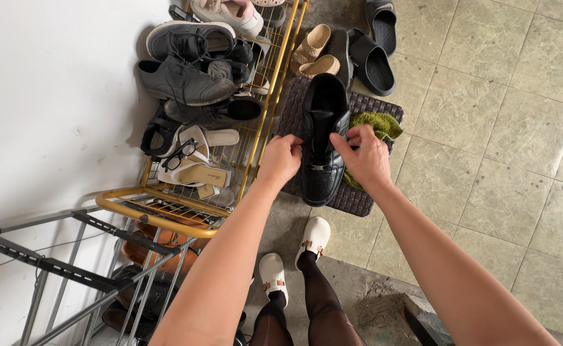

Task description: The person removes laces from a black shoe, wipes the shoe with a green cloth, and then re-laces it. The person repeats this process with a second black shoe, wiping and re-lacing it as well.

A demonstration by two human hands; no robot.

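Black loafer [320, 144] is hanging over the dark woven mat [358, 195], toe towards us, as we are gripping it from both sides. Our left hand [280, 160] is pinching its left edge; our right hand [366, 156] is clamped on its right edge, beside the green cloth [378, 125] lying at the mat's right edge. We are judging both grips thin: a slipping edge could tip the shoe against the gold shoe rack [256, 138] just left of the mat.
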